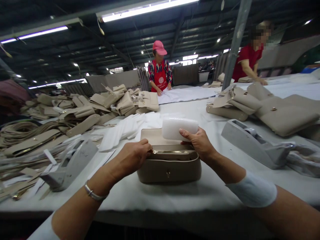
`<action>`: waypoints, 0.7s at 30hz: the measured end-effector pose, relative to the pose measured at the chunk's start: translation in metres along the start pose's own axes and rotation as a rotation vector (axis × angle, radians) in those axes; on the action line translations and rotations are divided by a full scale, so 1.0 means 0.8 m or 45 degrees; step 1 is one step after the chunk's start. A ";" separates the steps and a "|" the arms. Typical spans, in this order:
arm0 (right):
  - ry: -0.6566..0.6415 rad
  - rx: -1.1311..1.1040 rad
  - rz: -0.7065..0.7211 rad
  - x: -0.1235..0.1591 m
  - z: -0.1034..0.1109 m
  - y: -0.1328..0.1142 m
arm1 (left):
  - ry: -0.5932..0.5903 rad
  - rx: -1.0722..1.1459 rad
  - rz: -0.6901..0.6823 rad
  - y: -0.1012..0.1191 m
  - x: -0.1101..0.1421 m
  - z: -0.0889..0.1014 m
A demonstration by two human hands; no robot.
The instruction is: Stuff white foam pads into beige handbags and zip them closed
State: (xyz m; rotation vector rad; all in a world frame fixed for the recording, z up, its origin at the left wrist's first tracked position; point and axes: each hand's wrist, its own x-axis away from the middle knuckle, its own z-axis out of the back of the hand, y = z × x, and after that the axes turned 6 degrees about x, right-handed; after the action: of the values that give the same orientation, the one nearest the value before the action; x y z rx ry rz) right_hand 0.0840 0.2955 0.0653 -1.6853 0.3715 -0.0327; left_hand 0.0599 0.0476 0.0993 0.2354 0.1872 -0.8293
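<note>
A beige handbag (155, 171) stands upright on the table in front of me, its flap folded back and its mouth showing a gold zipper (172, 152). My left hand (136, 154) is closed at the bag's left rim, fingers pinched by the zipper's end; what exactly they grip, zipper or edge, is hidden. Between the thumb and fingers of my right hand (200, 141) is a white foam pad (175, 128), held over the back of the bag in front of the raised flap. The bag's inside is mostly in shadow.
Tape dispensers stand left (75, 163) and right (252, 143). White foam sheets (122, 131) lie beyond the bag. Beige bags are heaped at left (82, 110) and right (287, 110). Two co-workers, one in a pink cap (159, 48), work across the table by a metal post (236, 43).
</note>
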 end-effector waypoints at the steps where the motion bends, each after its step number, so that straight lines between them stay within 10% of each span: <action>1: 0.023 -0.042 -0.006 0.000 0.000 0.001 | -0.018 -0.045 -0.006 0.000 0.000 -0.001; 9: 0.123 -0.165 -0.002 0.001 0.002 0.004 | -0.142 -0.456 0.024 0.016 -0.015 0.009; 21: 0.151 -0.268 -0.044 -0.002 0.001 0.006 | -0.090 -0.161 0.350 0.053 -0.046 -0.006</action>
State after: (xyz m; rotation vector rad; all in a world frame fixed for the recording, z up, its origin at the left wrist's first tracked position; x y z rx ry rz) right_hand 0.0814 0.2966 0.0611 -1.9031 0.4471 -0.1231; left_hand 0.0670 0.1027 0.1101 0.1093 0.1363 -0.5493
